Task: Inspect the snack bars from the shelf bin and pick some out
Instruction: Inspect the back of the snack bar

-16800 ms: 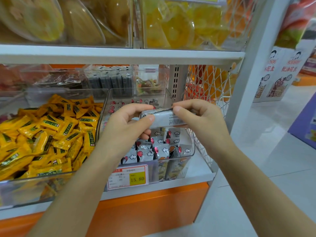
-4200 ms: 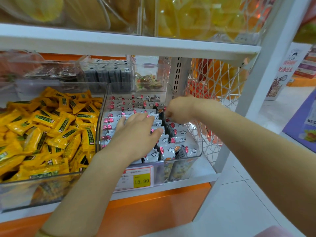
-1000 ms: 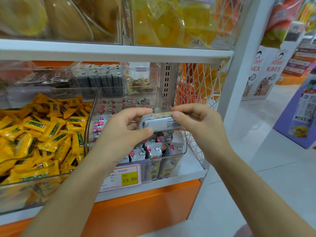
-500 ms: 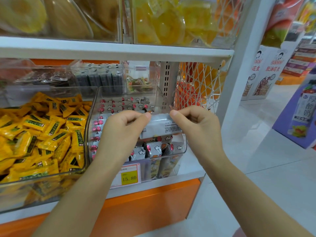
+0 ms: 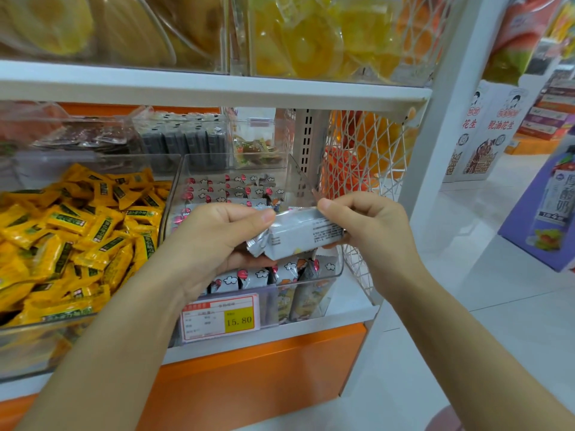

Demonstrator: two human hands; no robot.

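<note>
White shop shelving fills the head view, with a tiled floor (image 5: 497, 275) off to the right and an orange panel (image 5: 249, 368) under the lower shelf (image 5: 351, 312). On that shelf stands a clear bin (image 5: 306, 185) holding rows of silver snack bars (image 5: 236, 188) printed with small clouds. A price tag (image 5: 221, 317) reading 15.80 is fixed to its front. Just left of it, a second bin is heaped with yellow packets (image 5: 77, 237). To the right hangs a white wire basket (image 5: 367, 150) of orange goods.

Both hands hold one silver snack bar (image 5: 298, 233) in the air above the front half of the clear bin, its fine-print side facing the camera and its right end tilted slightly up. The left hand (image 5: 217, 241) grips the crimped left end, thumb on top and fingers (image 5: 249, 259) curled beneath. The right hand (image 5: 370, 225) pinches the bar's upper right edge between thumb and forefinger, its other fingers curled under.
</note>
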